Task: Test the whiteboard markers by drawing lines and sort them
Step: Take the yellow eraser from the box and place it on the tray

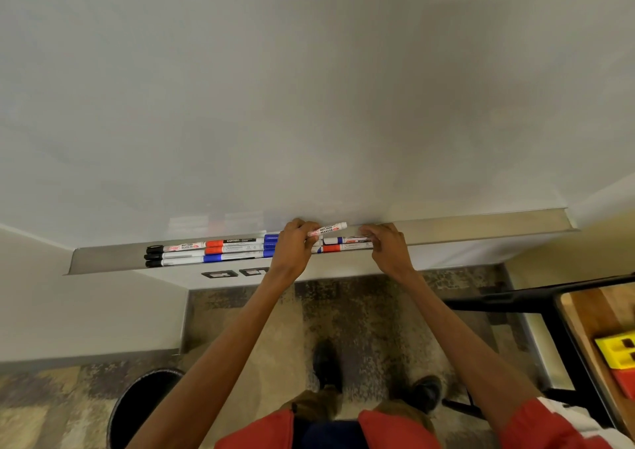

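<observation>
Honestly, here's how it looks from the head cam right now.

Left hand: the left hand (293, 247) is curled around one marker (327, 230), lifted just above the ledge, white end pointing right. Looks like a red one going by the label, and I can't tell if the cap's on.

Right hand: the right hand (385, 242) is down at the marker tray (481, 227), fingers bent onto the markers under it. Whether it's really pinching one or just resting on them, I can't tell.

Markers: the rest sit in the tray in rows. Black-capped ones (154, 256) at the left end, then red (214, 247) and blue (211, 259) bits, more running under both hands.

Whiteboard: the whiteboard (309, 87) is blank as far as I can see, no test lines anywhere.

Sorting: no obvious good/dead piles, everything's bunched in one tray.

Progress: my guess is this is right at the start. One marker picked, nothing drawn, nothing sorted.

Left to do: pretty much all of it. Uncap, draw a line, judge it, put it somewhere, repeat for the whole row.
</observation>
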